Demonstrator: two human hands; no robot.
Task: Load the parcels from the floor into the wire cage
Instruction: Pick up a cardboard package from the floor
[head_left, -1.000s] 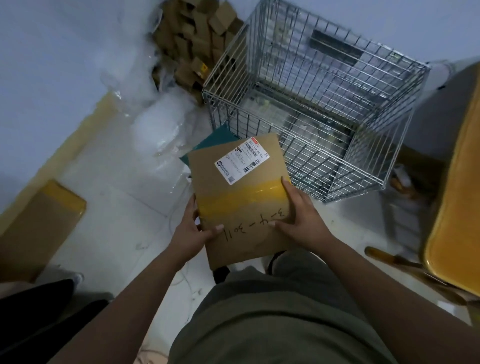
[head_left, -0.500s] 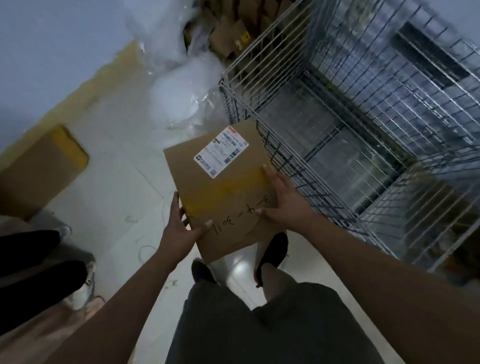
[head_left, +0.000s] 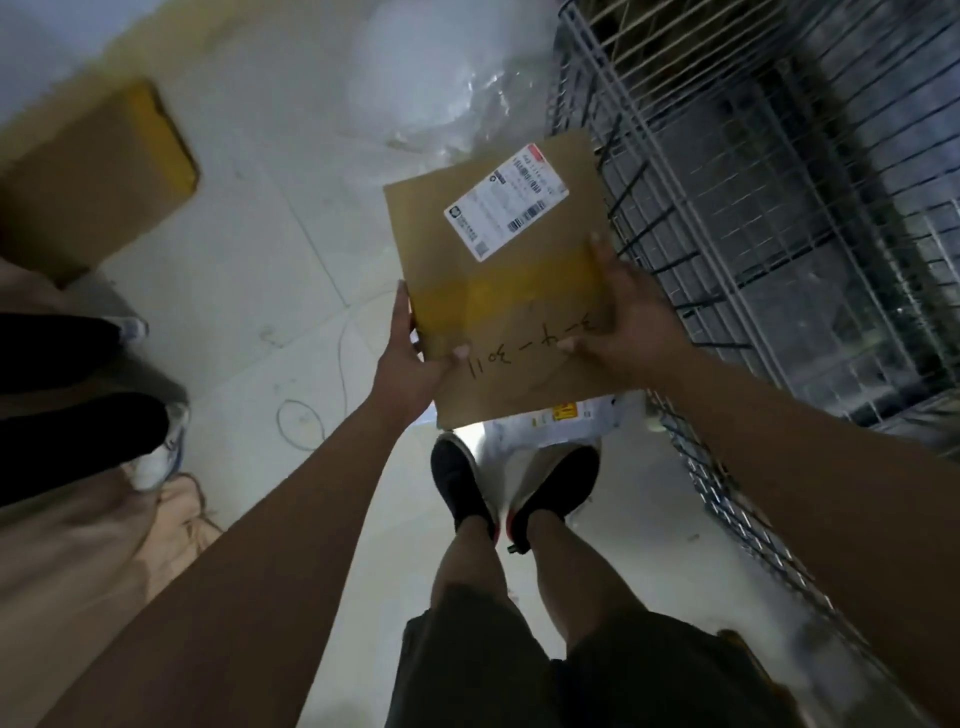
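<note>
both hands, left (head_left: 410, 358) and right (head_left: 628, 327), clamp the parcel (head_left: 498, 291) mid-frame; its right edge could snag the cage (head_left: 779, 218) rim at right.

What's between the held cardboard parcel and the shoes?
Head view: a white mailer on the floor, showing between the cardboard parcel and the shoes.

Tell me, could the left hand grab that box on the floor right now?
Probably not: the left hand holds the parcel, and the box lies far off to its left.
</note>
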